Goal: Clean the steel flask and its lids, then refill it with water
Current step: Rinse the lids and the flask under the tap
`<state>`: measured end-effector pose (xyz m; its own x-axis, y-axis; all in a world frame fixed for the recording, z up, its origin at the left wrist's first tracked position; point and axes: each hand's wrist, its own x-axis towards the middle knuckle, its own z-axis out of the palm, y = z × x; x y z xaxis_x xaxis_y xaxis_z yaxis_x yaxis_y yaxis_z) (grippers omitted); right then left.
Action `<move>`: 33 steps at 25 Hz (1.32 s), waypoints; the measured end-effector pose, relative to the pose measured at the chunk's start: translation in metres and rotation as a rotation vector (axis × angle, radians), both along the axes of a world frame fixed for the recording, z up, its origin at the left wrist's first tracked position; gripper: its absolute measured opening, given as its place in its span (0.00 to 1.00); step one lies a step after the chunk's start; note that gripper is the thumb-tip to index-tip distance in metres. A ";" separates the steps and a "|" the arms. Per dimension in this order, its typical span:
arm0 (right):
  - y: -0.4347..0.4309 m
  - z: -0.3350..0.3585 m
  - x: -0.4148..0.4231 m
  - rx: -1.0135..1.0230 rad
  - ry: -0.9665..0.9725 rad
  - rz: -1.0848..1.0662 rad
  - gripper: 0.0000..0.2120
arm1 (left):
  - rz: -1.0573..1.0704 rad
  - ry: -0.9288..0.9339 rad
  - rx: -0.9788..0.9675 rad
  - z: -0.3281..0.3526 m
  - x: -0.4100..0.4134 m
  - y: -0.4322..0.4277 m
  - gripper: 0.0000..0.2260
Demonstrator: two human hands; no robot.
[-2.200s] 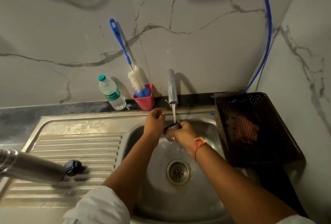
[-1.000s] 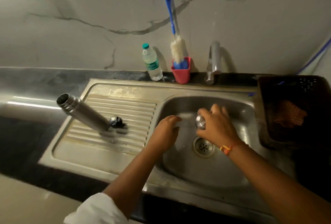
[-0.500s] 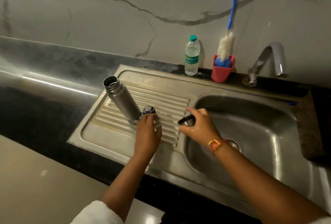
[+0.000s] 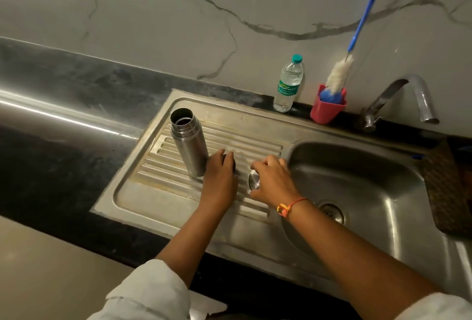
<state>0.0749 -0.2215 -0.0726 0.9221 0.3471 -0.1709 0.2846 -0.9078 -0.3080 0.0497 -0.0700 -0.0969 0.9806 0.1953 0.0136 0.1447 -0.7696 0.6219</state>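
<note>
The open steel flask [image 4: 190, 142] stands upright on the ribbed drainboard [image 4: 163, 166], its mouth uncovered. Just right of its base, my left hand [image 4: 220, 178] closes over the small black inner lid [image 4: 231, 162], most of which is hidden under my fingers. My right hand [image 4: 272, 183] grips the shiny steel outer lid [image 4: 253, 179] and holds it down on the drainboard, close to the basin's left rim.
The sink basin [image 4: 370, 192] with its drain lies to the right, the tap [image 4: 413, 97] behind it. A plastic water bottle [image 4: 288, 84] and a red cup [image 4: 327, 108] holding a blue-handled bottle brush [image 4: 342, 71] stand by the wall. A dark basket [image 4: 449, 186] sits far right.
Both hands moved left from the basin to the drainboard. My right hand carried the steel lid out of the sink and lowered it onto the ribs; my left hand closed over the black lid.
</note>
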 end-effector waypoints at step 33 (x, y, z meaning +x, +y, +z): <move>-0.255 0.009 0.092 0.364 -0.035 -0.572 0.32 | 0.106 0.594 -1.234 0.047 0.042 -0.262 0.09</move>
<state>0.1665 -0.4766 -0.0641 0.9805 -0.1676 -0.1028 -0.1949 -0.7584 -0.6220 0.0917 -0.3322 -0.0503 0.7578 -0.1521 -0.6345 0.6498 0.2642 0.7127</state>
